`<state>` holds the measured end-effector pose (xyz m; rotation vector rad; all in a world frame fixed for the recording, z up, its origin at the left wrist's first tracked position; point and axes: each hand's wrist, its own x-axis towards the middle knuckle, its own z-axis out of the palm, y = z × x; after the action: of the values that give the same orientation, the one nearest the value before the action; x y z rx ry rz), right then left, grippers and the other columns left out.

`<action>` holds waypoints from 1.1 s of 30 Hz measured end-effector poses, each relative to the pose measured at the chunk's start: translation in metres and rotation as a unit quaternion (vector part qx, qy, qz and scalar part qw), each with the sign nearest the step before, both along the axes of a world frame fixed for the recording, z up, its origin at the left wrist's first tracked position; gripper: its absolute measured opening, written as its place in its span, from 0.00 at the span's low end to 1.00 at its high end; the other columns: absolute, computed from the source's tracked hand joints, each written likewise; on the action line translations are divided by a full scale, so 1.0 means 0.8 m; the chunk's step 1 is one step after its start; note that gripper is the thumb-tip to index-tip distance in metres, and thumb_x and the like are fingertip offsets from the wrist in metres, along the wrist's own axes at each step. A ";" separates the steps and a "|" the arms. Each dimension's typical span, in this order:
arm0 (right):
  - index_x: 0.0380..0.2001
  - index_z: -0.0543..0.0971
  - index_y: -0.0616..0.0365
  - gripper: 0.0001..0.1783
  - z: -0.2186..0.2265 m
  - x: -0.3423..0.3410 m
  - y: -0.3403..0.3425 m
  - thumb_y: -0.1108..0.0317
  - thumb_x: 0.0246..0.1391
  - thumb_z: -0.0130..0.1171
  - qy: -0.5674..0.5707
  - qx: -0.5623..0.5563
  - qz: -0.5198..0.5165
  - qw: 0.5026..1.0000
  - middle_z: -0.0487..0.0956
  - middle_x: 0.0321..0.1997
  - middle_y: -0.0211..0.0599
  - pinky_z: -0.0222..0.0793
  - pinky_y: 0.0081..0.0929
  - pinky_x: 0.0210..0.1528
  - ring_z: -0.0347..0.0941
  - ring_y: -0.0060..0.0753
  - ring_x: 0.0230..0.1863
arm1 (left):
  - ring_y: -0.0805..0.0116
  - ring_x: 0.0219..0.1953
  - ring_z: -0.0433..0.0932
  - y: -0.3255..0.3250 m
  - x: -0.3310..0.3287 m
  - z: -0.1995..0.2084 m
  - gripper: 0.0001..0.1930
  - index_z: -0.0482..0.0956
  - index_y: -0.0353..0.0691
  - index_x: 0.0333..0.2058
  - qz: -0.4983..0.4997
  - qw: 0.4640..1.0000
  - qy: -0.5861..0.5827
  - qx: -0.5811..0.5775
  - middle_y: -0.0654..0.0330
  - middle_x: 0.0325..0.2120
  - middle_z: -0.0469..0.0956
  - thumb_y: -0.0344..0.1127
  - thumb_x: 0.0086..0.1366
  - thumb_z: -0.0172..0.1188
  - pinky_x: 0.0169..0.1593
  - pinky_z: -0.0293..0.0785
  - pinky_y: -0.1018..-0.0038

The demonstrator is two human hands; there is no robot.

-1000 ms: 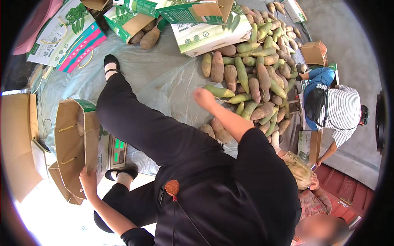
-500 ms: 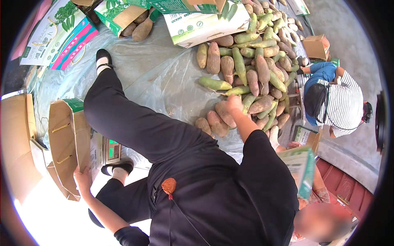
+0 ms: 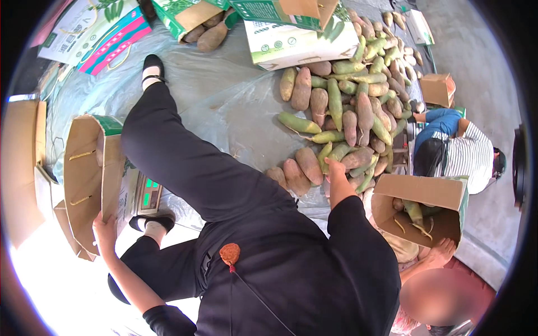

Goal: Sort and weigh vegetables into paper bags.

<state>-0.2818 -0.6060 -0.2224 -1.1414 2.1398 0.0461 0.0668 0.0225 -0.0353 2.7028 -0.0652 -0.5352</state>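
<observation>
My left hand grips the lower rim of an open cardboard box with yellow cord handles. A brownish rounded shape shows just inside it. Beside the box, a scale has a lit green display. At the lower edge of the radish pile, my right hand has its fingers closed around the end of a green radish. Several earth-coated brown radishes lie left of that hand. Above it spreads the heap of green and reddish-brown radishes.
A co-worker at lower right holds an open carton with radishes inside. Another person in a striped shirt bends beyond the heap. White and green cartons stand behind. Plastic sheeting covers the floor around my feet.
My right hand has shifted slightly toward me, onto a green radish. The co-worker's carton has swung round and now shows its open mouth. My left hand stays on the box rim.
</observation>
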 end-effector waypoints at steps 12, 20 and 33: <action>0.40 0.75 0.54 0.19 0.051 0.152 0.095 0.61 0.46 0.67 -0.330 0.259 0.023 0.907 0.77 0.34 0.29 0.66 0.28 0.33 0.72 0.30 0.32 | 0.44 0.40 0.76 -0.034 -0.004 0.026 0.16 0.78 0.36 0.43 0.013 0.999 0.029 0.021 0.43 0.32 0.78 0.30 0.53 0.59 0.44 0.70 0.60; 0.50 0.71 0.65 0.28 0.230 0.389 0.173 0.76 0.42 0.65 -0.433 0.060 0.566 0.699 0.76 0.43 0.32 0.67 0.22 0.47 0.71 0.24 0.44 | 0.49 0.38 0.78 -0.023 -0.020 0.052 0.13 0.81 0.41 0.39 0.063 0.995 0.004 0.079 0.48 0.31 0.79 0.34 0.53 0.61 0.43 0.73 0.60; 0.41 0.76 0.56 0.25 0.342 0.561 0.444 0.63 0.35 0.67 -0.355 -0.231 0.898 0.116 0.76 0.40 0.37 0.68 0.41 0.46 0.71 0.43 0.47 | 0.52 0.41 0.78 0.005 -0.046 0.061 0.15 0.81 0.40 0.40 0.079 0.992 -0.023 0.101 0.51 0.34 0.80 0.35 0.52 0.63 0.46 0.74 0.62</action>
<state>0.1672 -0.2506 0.0510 -2.4402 -1.1654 -0.0843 0.0302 0.0262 0.0132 2.8841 0.1983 -0.4532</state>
